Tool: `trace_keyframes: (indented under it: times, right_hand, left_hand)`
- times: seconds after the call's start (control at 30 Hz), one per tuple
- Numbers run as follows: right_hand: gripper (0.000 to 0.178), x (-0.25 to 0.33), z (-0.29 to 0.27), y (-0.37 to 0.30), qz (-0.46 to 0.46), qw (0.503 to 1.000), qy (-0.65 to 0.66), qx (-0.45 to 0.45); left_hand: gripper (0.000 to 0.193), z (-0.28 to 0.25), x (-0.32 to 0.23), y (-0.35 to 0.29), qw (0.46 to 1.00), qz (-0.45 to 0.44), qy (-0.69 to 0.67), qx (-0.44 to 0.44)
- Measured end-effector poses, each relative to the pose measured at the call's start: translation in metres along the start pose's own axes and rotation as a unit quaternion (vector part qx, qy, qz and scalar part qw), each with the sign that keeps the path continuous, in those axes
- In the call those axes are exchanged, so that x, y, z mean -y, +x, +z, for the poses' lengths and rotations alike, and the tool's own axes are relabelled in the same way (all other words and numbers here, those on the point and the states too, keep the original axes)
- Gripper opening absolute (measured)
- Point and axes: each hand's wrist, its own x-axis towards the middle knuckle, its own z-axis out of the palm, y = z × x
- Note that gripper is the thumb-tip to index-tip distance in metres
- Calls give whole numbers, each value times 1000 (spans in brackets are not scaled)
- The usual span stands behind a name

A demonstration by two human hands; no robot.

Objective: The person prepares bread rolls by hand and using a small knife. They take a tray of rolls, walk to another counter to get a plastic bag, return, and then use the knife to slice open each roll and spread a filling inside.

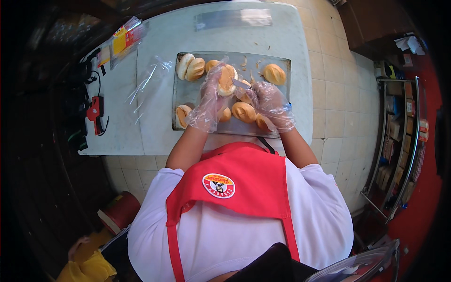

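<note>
In a clear plastic glove, my left hand (pixel 210 96) grips a bread roll (pixel 226 81) above a metal baking tray (pixel 221 57). My right hand (pixel 272 104), gloved the same way, is closed on a knife (pixel 241 84). The blade reaches left to the side of the roll; how deep it goes, if at all, I cannot tell. Beneath and between my hands lie more rolls, including a golden one (pixel 244 112) near the tray's front. Another roll (pixel 274 74) sits alone at the back right, and a pair (pixel 195 68) at the back left.
Crumbs and crust flakes (pixel 257 62) are scattered on the tray. The white table (pixel 159 37) also holds clear plastic bags (pixel 152 80), a red device (pixel 95 113) with a cord, and colourful packaging (pixel 123 40). A metal shelf rack (pixel 399 136) stands at right; a person's yellow clothing (pixel 89 265) shows lower left.
</note>
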Motion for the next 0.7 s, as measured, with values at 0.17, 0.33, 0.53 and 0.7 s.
trace_keyframes:
  times: [0.17,0.33,0.53,0.7]
  right_hand:
    - [20,12,-3,5,-35,999,-10,-8]
    - [19,-22,-5,8,-24,1000,-4,-16]
    - [26,-24,-2,15,-54,997,-15,-59]
    - [30,-49,-1,11,59,998,-22,-23]
  left_hand:
    - [37,0,7,8,1000,-20,-4,13]
    - [37,12,3,9,997,-76,-25,6]
    - [38,18,2,11,996,-89,-2,22]
    - [37,18,-7,7,992,-117,16,52]
